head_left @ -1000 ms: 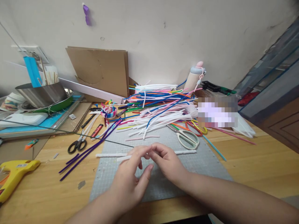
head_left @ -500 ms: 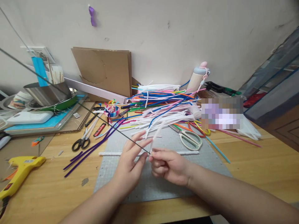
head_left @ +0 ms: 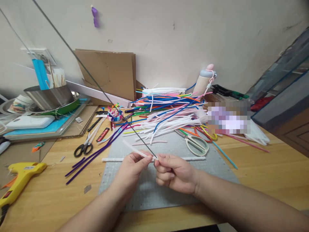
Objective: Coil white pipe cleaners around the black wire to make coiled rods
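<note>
My right hand [head_left: 172, 172] is closed, its thumb and forefinger pinching the end of a long thin dark wire [head_left: 116, 108], which slants up and left past the top of the view. My left hand [head_left: 134, 169] pinches a white pipe cleaner [head_left: 134, 149] beside it. One end of that pipe cleaner sticks out up and left, slightly blurred. Its other end meets the wire at my right fingertips, where the contact is partly hidden. Behind both hands, a white fuzzy strip [head_left: 194, 158] lies across the grey cutting mat [head_left: 142, 199].
A pile of coloured pipe cleaners [head_left: 169, 111] spreads behind the mat. Pale-handled scissors [head_left: 196, 145] lie to the right, black-handled scissors [head_left: 83, 149] to the left. A yellow glue gun [head_left: 20, 177] rests at far left. A bottle [head_left: 204, 80] stands near the wall.
My left fingers, spread apart before, have closed on the white pipe cleaner. Its free end has swung from upright to the left. The dark wire has tilted more steeply upward.
</note>
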